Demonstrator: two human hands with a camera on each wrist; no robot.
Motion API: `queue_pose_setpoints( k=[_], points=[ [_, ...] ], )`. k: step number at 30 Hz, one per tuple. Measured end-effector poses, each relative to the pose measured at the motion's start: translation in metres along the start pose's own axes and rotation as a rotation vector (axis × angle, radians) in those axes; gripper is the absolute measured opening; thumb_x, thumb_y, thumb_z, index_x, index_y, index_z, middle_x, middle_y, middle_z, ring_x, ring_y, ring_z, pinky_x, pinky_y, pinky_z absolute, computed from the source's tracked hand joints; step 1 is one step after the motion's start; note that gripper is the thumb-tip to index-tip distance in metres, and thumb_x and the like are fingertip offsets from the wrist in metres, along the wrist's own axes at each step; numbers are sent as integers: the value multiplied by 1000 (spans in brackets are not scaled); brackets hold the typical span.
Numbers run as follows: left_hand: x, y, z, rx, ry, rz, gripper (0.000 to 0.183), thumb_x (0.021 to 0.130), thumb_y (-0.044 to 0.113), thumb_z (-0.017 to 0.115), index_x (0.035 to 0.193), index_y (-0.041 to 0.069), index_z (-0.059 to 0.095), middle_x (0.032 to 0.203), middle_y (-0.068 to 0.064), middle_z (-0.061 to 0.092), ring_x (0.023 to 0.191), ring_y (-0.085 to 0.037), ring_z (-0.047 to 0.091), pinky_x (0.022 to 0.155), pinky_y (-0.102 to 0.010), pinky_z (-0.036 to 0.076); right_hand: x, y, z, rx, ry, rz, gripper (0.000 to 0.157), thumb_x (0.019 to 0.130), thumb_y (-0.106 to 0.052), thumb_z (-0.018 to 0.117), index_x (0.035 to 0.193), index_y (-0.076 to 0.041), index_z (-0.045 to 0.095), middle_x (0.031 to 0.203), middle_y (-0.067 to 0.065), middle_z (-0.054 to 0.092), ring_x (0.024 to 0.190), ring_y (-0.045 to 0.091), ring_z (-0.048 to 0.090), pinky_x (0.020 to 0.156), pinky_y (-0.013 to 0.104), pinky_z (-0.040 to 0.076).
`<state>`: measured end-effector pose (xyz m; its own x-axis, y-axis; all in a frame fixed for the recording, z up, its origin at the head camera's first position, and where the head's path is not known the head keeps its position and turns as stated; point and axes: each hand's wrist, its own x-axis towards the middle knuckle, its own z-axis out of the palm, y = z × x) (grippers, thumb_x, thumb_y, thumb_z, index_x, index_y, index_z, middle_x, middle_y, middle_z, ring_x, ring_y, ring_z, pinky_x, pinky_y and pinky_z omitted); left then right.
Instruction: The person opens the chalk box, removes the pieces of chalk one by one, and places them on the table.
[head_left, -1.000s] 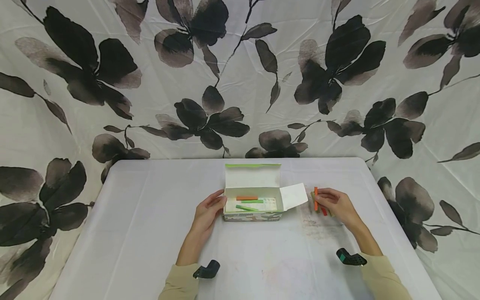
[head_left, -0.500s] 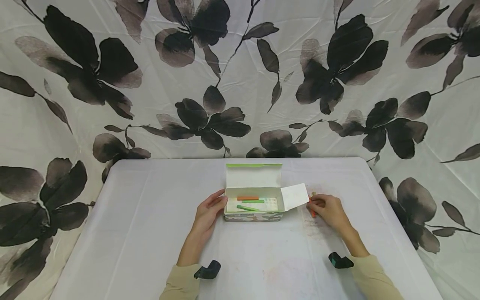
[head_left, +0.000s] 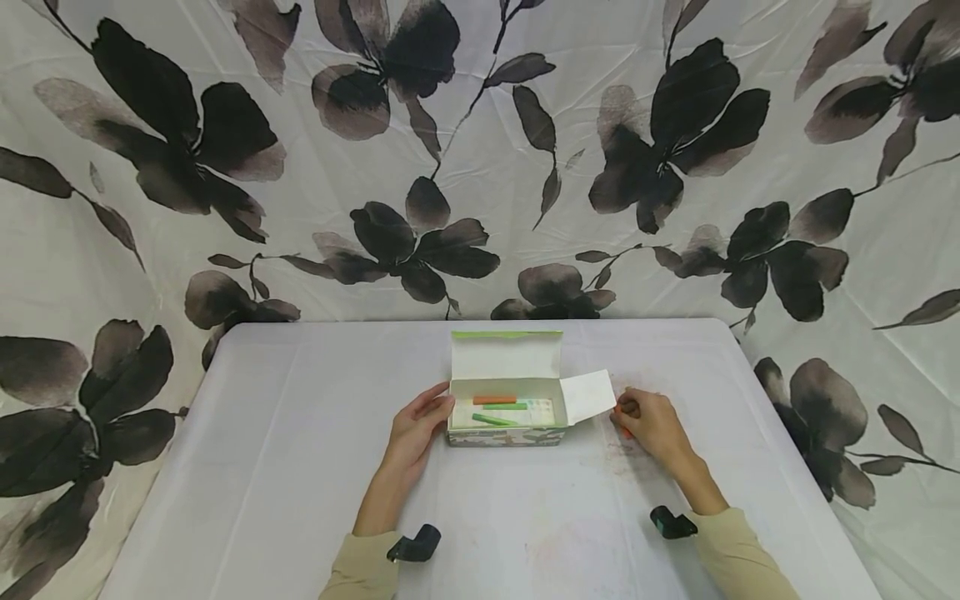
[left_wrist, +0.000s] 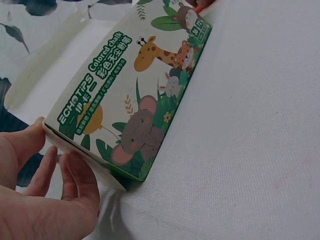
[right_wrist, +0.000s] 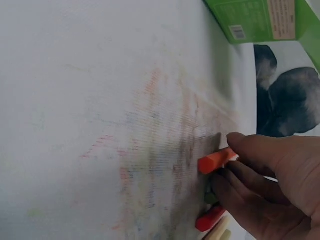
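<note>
A white and green chalk box, printed "Colored chalk", stands open on the table with its lid raised. My left hand holds its left end, thumb at the top corner and curled fingers against the side flap. Inside lie an orange chalk and two green chalks. Just right of the box's side flap, my right hand pinches another orange chalk between thumb and fingers. Below it in the right wrist view are a red chalk, a dark green one and pale sticks, partly hidden by the fingers.
The white-covered table carries smeared chalk marks near the right hand. A white side flap sticks out from the box's right end. A floral cloth hangs behind the table.
My right hand has moved left, towards the box flap, with the orange chalk, which has turned and is now mostly hidden in the head view. The left hand and box have stayed put.
</note>
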<state>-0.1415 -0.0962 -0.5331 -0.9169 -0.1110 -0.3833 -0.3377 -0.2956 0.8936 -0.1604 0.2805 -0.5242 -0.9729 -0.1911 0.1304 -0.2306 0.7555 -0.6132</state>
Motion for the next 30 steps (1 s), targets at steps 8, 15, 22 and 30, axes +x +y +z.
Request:
queue_pose_setpoints(
  k=[8, 15, 22, 30],
  points=[
    [-3, 0, 0, -16, -4, 7, 43, 96, 8, 73, 138, 2, 63, 111, -5, 66, 95, -13, 62, 85, -25, 53, 4, -9, -20, -3, 36, 16, 11, 96, 0, 69, 102, 9, 71, 87, 15, 72, 75, 25, 69, 63, 32, 54],
    [-1, 0, 0, -18, 0, 6, 43, 96, 8, 73, 138, 4, 63, 111, -4, 65, 94, -11, 62, 83, -22, 54, 14, -21, -40, -10, 87, -9, 7, 96, 0, 69, 98, 6, 71, 84, 14, 71, 76, 28, 68, 63, 29, 54],
    [0, 0, -1, 4, -5, 3, 43, 97, 9, 73, 138, 4, 62, 114, -5, 65, 97, -12, 62, 83, -22, 53, 23, -35, -49, 20, 119, -32, 10, 97, -4, 69, 98, 5, 71, 85, 14, 71, 77, 29, 69, 62, 26, 53],
    [-1, 2, 0, 26, -15, -7, 45, 97, 11, 73, 140, 6, 61, 116, -4, 64, 99, -13, 61, 84, -22, 52, 33, -61, -48, 81, 107, -84, 11, 98, -9, 69, 100, 2, 72, 87, 11, 72, 80, 27, 69, 69, 26, 55]
  ],
)
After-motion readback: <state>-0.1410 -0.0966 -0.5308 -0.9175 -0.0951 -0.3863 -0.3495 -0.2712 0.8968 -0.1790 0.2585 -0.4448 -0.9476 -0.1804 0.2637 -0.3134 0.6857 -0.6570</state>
